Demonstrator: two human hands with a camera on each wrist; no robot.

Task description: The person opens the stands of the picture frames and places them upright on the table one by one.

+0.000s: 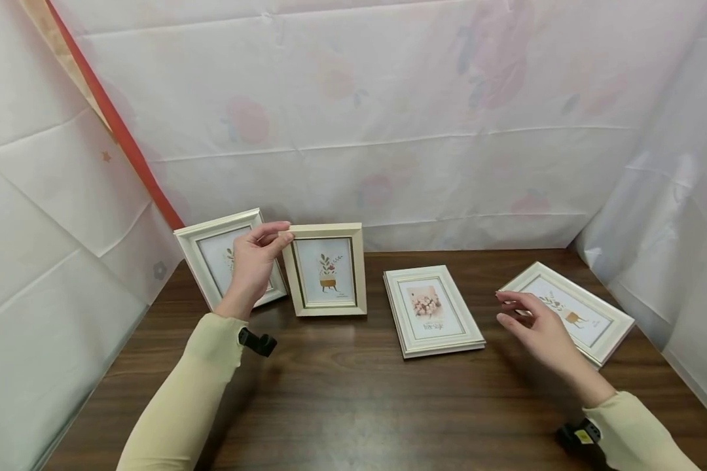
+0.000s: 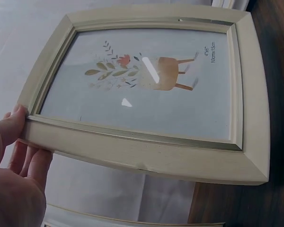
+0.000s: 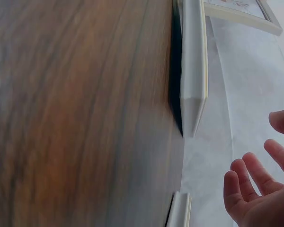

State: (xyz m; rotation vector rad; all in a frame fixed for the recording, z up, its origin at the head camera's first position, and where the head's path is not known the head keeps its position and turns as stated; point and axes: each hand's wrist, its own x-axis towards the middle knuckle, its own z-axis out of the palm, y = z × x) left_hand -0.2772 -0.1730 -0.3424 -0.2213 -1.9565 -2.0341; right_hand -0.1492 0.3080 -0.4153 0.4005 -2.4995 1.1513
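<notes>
My left hand (image 1: 253, 258) pinches the upper left corner of a cream picture frame (image 1: 328, 271), thumb in front and fingers behind. That frame stands upright near the back of the table, its plant-in-a-pot print facing me. In the left wrist view the same picture frame (image 2: 146, 85) fills most of the picture, with the thumb and fingers at one corner. My right hand (image 1: 536, 330) hovers with loosely bent fingers and holds nothing. It overlaps a white picture frame (image 1: 583, 314) lying at the right. In the right wrist view the hand (image 3: 262, 189) is apart from the frames.
Behind my left hand, another white picture frame (image 1: 212, 258) leans tilted at the back left. White picture frames lie stacked, the top one (image 1: 433, 311) showing a pink flower print. A pale patterned cloth (image 1: 389, 131) hangs behind the brown wooden table (image 1: 342, 392).
</notes>
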